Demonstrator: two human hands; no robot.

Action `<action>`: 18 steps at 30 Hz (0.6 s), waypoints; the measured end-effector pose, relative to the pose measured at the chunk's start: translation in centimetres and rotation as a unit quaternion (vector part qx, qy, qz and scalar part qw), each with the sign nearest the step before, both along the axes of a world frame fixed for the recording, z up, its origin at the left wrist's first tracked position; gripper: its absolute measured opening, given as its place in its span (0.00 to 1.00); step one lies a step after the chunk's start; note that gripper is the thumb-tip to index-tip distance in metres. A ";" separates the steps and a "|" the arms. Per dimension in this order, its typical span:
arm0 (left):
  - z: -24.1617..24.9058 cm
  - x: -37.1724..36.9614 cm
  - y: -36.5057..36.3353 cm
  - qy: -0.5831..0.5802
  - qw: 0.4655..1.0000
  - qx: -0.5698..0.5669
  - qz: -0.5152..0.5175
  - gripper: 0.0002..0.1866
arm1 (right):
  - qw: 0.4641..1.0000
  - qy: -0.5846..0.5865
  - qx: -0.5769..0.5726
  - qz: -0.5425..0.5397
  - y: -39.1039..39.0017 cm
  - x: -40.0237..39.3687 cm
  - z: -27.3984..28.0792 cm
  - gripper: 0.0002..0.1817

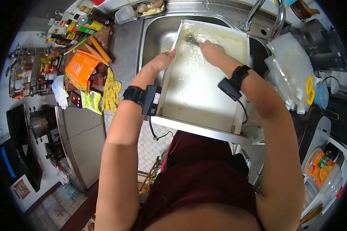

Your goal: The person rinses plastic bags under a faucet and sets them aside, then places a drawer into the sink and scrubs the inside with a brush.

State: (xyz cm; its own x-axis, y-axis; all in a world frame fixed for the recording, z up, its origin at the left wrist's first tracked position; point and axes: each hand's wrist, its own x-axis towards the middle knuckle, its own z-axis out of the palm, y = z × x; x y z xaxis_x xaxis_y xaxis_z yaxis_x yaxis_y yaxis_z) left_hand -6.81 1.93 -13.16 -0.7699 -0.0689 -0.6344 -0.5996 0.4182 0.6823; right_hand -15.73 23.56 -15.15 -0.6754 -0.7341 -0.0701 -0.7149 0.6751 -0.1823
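Observation:
A white drawer [204, 96] rests over the sink [150, 32], its front panel toward my body. Wet, soapy streaks and a little water lie in its far end, and small yellowish specks dot the near part. My left hand [165, 61] is closed on the drawer's left wall, fingers partly hidden behind it. Inside the drawer, near the far left corner, my right hand [210, 50] is closed on a grey metallic scrubber [190, 38], which looks like steel wool and touches the drawer bottom.
A faucet [254, 15] rises behind the sink. Carrots [100, 50], an orange packet [81, 69] and a yellow cloth [111, 92] lie on the left counter near several bottles [71, 29]. Clear plastic bags [291, 69] stand at the right.

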 end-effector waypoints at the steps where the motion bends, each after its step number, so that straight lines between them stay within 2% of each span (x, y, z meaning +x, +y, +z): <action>1: 0.3 0.0 0.3 -0.003 1.000 -0.020 -0.009 0.35 | 1.000 -0.022 -0.014 -0.013 -0.7 0.2 0.1 0.10; 4: 1.1 0.1 0.6 -0.012 0.996 -0.073 -0.043 0.35 | 0.994 -0.104 -0.003 0.021 -0.5 2.3 0.7 0.10; 7: 1.8 -0.2 1.0 -0.009 0.989 -0.123 -0.087 0.37 | 0.976 -0.189 0.020 0.109 3.2 4.8 2.8 0.12; 9: 2.2 -0.4 1.4 -0.017 0.980 -0.161 -0.115 0.37 | 0.964 -0.201 -0.017 0.175 5.8 7.5 3.6 0.12; 11: 2.4 -0.8 1.7 -0.028 0.976 -0.173 -0.133 0.38 | 0.937 -0.261 0.010 0.233 7.7 9.1 6.4 0.16; 12: 2.4 -0.8 1.7 -0.036 0.973 -0.179 -0.143 0.39 | 0.931 -0.250 0.004 0.265 8.8 9.4 6.3 0.16; 15: 2.7 -0.6 2.1 -0.056 0.974 -0.166 -0.146 0.44 | 0.933 -0.211 0.107 0.272 10.0 7.2 8.6 0.17; 16: 2.6 -0.4 2.3 -0.066 0.975 -0.163 -0.136 0.46 | 0.947 -0.188 0.129 0.224 10.4 6.0 7.5 0.19; 17: 2.3 -0.2 2.7 -0.076 0.976 -0.159 -0.126 0.48 | 0.953 -0.159 0.157 0.205 10.0 5.1 8.8 0.14; 18: 2.1 -0.1 3.0 -0.086 0.977 -0.155 -0.117 0.51 | 0.962 -0.146 0.131 0.190 9.6 4.8 8.1 0.15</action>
State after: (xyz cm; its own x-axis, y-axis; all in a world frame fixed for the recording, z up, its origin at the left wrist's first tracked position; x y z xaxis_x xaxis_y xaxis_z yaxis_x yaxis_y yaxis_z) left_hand -6.89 4.90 -11.11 -0.6716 -0.1127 -0.7323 -0.5572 0.7283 0.3989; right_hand -10.93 33.19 -7.05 -0.2851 -0.8556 -0.4321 -0.8631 0.4252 -0.2725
